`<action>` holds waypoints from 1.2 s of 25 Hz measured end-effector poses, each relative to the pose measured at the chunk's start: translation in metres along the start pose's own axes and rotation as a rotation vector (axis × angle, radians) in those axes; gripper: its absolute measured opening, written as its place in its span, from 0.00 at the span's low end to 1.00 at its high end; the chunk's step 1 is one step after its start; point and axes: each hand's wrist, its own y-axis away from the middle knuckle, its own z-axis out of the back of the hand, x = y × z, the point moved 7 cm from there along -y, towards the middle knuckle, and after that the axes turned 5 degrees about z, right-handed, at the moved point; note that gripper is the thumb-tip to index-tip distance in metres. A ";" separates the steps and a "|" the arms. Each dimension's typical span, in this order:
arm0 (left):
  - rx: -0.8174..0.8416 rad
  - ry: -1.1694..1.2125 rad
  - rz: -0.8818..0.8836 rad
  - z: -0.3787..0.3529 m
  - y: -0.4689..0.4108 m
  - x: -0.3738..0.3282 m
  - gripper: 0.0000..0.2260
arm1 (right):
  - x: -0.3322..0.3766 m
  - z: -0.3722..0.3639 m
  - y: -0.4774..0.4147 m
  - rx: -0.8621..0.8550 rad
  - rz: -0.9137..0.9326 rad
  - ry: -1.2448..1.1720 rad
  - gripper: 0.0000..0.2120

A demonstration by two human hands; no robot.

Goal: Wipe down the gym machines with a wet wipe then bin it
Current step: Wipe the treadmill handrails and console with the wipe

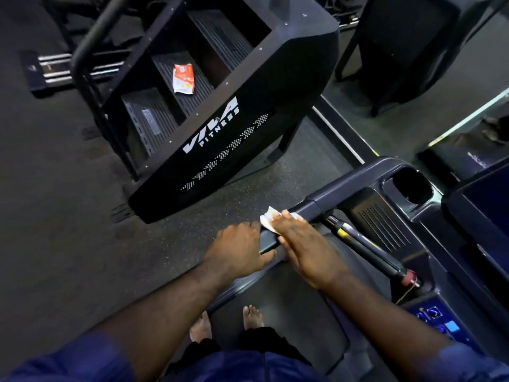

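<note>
The white, crumpled wet wipe (267, 219) lies on the dark grey moulded handrail (309, 208) of the treadmill (385, 216), just right of frame centre. The right hand (305, 249) presses it flat against the rail with straight fingers. Only the wipe's upper-left edge shows past the fingertips. The left hand (239, 248) grips the free end of the same handrail just beside the wipe, fingers curled over the top and thumb beneath.

Probable faults from this position:
- The wipe is held by pressure alone, not pinched. A fast stroke could let it slide off the rounded rail onto the dark speckled floor (82, 216).
- The left hand covers the rail end, so that section is likely to go unwiped unless the grip shifts.
- Bare feet (252, 317) stand on the black treadmill belt (297, 312), and blue lit buttons (433, 312) glow at lower right. A stray touch there may start the belt.

A red-and-white packet (183, 78) rests on a step of the black stair-climber machine (220, 139), upper centre. No bin is in view.
</note>
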 end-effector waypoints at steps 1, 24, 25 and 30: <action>0.013 -0.016 0.005 0.000 0.000 0.000 0.27 | -0.018 0.008 0.001 -0.031 0.001 -0.003 0.23; 0.099 -0.151 0.432 -0.004 0.108 0.088 0.37 | 0.069 -0.042 0.017 0.113 0.329 0.057 0.45; 0.120 -0.134 0.423 -0.006 0.113 0.092 0.36 | 0.042 -0.035 0.015 0.085 0.221 0.075 0.45; 0.142 -0.064 0.387 -0.009 0.131 0.112 0.38 | 0.053 -0.032 0.005 0.013 -0.218 -0.016 0.47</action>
